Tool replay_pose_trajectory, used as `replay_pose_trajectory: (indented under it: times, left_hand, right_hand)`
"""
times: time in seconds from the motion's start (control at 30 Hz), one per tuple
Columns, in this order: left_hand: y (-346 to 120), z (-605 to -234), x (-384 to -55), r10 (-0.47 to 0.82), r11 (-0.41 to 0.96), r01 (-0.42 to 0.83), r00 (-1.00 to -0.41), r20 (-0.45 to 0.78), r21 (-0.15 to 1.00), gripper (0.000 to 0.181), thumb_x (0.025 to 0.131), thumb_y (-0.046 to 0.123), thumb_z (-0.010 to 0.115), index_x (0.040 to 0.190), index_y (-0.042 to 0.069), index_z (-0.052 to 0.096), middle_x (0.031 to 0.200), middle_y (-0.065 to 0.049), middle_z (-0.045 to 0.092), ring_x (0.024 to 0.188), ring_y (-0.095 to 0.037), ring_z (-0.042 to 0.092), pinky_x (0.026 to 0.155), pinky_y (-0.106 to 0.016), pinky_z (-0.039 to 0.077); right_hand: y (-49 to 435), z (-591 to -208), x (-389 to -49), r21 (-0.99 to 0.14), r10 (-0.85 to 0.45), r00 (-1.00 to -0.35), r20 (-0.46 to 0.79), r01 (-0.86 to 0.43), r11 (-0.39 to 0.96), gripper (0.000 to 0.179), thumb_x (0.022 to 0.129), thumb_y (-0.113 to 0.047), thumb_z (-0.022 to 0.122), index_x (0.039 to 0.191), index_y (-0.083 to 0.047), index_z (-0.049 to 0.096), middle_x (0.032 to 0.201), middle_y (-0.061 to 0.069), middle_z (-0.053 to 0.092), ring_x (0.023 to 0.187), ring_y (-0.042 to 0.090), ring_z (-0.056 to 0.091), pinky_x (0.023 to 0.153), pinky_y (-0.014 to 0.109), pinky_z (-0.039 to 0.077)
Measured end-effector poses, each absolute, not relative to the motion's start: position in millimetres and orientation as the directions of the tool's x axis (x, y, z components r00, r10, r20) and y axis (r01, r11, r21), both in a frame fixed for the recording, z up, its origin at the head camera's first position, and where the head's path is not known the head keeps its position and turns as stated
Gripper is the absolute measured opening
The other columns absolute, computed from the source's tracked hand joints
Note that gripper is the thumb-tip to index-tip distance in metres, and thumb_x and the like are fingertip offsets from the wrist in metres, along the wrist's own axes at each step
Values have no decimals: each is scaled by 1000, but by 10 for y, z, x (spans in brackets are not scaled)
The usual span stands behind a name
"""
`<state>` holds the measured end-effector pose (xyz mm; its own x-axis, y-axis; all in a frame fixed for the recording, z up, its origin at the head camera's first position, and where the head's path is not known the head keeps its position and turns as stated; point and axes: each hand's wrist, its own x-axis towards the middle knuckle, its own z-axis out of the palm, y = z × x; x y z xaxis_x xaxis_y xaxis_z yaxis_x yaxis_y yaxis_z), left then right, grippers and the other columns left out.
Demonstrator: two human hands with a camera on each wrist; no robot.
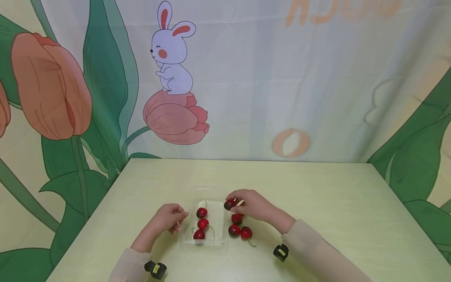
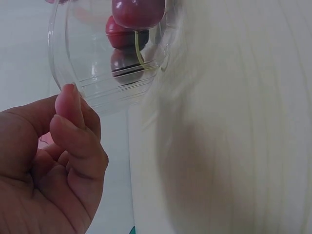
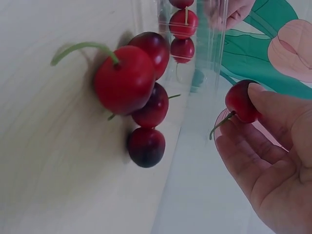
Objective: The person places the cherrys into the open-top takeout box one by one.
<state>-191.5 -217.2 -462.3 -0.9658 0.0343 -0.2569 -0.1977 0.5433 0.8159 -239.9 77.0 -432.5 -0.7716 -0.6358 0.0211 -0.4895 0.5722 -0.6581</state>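
My right hand (image 1: 254,205) pinches a dark red cherry (image 3: 240,101) between thumb and fingers, its green stem hanging down. This cherry is held up beside the right edge of a clear plastic container (image 1: 221,239). Three cherries lie inside in a rough column, among them a bright red one (image 1: 202,224) in the middle. At the container's left rim, my left hand (image 1: 168,218) pinches the edge with thumb and finger; the left wrist view shows the fingertips (image 2: 69,100) right at the rim.
Several loose cherries lie on the pale table (image 1: 317,203) just right of the container, one with a curved green stem (image 3: 83,45). Behind the table hangs a printed cloth (image 1: 232,78) with tulips and a rabbit. A dark wrist camera (image 1: 281,252) sits at the right sleeve.
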Motion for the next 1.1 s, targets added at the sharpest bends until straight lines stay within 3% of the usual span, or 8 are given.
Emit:
replay_pose_trajectory:
  times: [0.7, 1.1]
  left_hand:
    - [-2153, -4635, -1921, 25, 558, -189, -969, -244, 808, 18, 101, 14, 62, 91, -1, 62, 69, -2, 56, 52, -11, 51, 49, -22, 45]
    - [-2126, -4618, -1924, 23, 561, -187, -970, -241, 806, 18, 101, 14, 62, 91, 0, 62, 69, -3, 57, 51, -11, 52, 49, -22, 46]
  right_hand:
    - [322, -4349, -2495, -669, -619, -785, 8, -465, 580, 27, 95, -9, 72, 121, -4, 70, 116, 11, 75, 108, 26, 70, 94, 42, 59]
    - [77, -4351, -2556, -666, -606, -796, -3, -451, 595, 31, 95, -11, 72, 125, -5, 68, 120, 11, 74, 111, 26, 69, 97, 40, 58]
